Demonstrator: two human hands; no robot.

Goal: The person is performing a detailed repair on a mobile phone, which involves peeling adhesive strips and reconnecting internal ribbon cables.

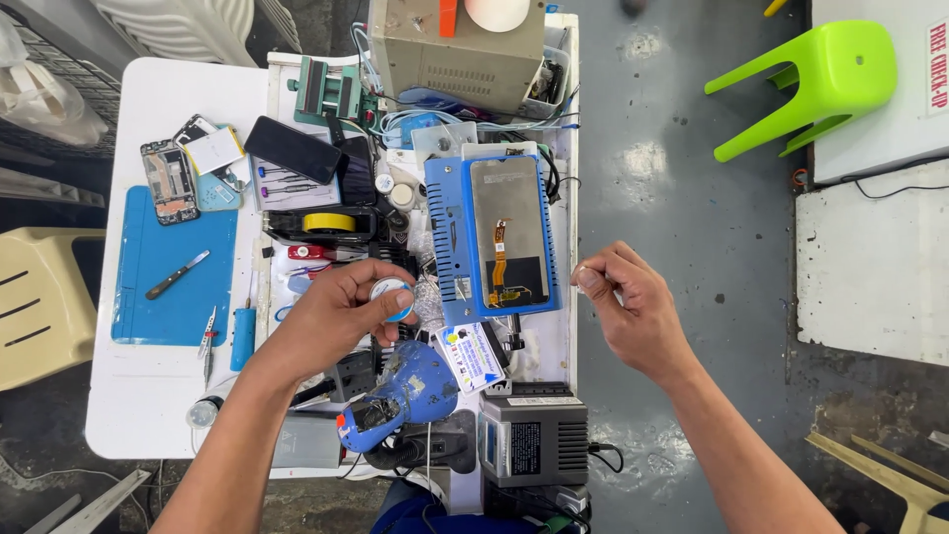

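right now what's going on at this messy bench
A person stands over a cluttered white table. The left hand holds a small round white and blue spool above the bench. The right hand is raised off to the side with its fingertips pinched together; anything between them is too thin to see. A phone screen panel lies face down on a blue heating plate.
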